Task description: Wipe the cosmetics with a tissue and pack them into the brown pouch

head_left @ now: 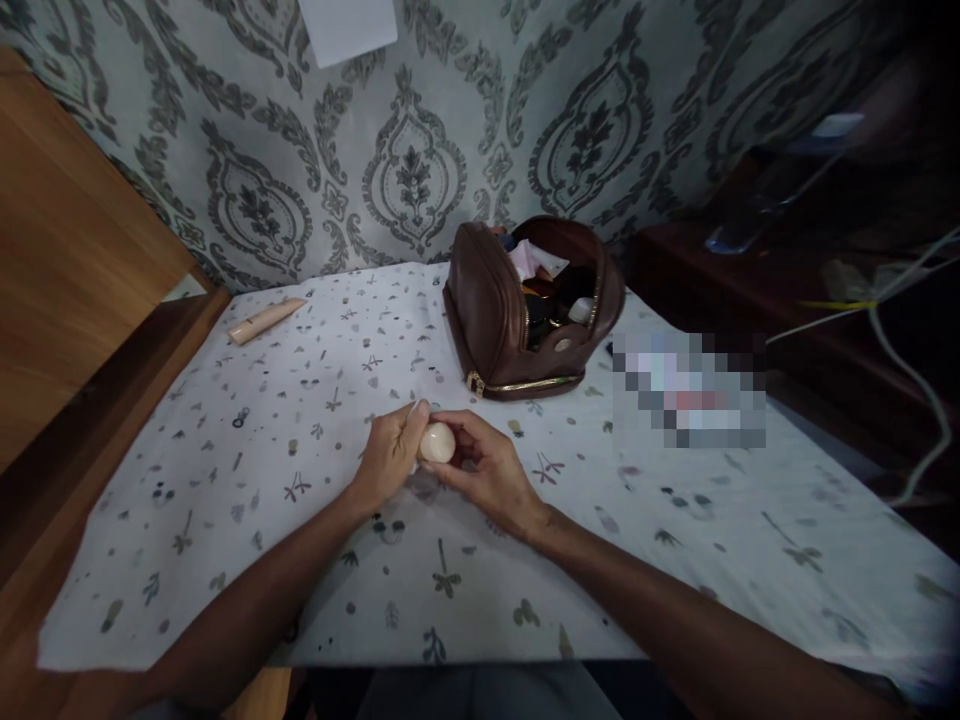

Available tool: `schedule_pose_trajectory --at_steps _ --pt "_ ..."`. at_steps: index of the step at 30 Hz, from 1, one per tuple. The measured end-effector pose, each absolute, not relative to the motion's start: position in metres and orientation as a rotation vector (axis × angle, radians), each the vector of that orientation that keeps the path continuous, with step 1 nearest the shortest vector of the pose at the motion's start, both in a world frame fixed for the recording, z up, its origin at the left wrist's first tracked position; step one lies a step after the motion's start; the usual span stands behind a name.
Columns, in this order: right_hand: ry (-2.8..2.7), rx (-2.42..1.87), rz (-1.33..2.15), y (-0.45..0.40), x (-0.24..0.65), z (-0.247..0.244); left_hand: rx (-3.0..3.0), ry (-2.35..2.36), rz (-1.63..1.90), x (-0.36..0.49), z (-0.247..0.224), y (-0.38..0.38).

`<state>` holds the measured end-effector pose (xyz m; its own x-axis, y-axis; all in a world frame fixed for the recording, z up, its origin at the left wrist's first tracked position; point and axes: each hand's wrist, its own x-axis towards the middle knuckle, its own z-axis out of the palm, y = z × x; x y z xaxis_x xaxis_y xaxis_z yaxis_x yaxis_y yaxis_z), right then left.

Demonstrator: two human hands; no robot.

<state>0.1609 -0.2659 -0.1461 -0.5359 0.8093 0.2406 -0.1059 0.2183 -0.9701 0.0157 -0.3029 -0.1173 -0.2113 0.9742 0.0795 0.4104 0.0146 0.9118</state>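
Observation:
A small cream-coloured container with a round, glossy end [437, 443] is held between my two hands above the table, its round end towards me. My left hand [391, 452] wraps round its left side, thumb on top. From the right, the fingers and thumb of my right hand [491, 468] close on the round end. Most of the container's body is hidden by my hands. Just beyond them stands a brown cosmetic bag [491, 310], unzipped, with several small items inside. A beige tube [266, 321] lies at the table's far left.
A white patterned cloth [247, 540] covers the table. To the right lies a blurred-out item [690, 390]. Beyond the right edge are a dark piece of furniture [675, 265], a clear bottle [739, 225] and a white cable [919, 420]. A wooden panel [75, 230] rises on the left.

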Motion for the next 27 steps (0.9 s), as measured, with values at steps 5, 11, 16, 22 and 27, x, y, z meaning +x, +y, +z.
schedule_pose_trajectory --at_steps 5,11,16,22,27 --pt "-1.743 -0.743 1.35 -0.267 0.161 -0.145 1.449 1.716 1.209 0.015 -0.118 -0.302" --pt "-1.662 -0.865 1.386 -0.264 0.162 -0.142 1.533 1.612 1.268 0.018 -0.121 -0.304" --pt "-1.649 -0.839 1.345 -0.259 0.162 -0.145 1.67 1.486 1.29 0.023 -0.122 -0.306" --pt "-1.647 -0.763 1.294 -0.255 0.162 -0.144 1.545 1.561 1.157 0.026 -0.124 -0.308" --pt "-1.595 -0.781 1.376 -0.254 0.165 -0.139 1.49 1.61 1.195 0.024 -0.127 -0.306"
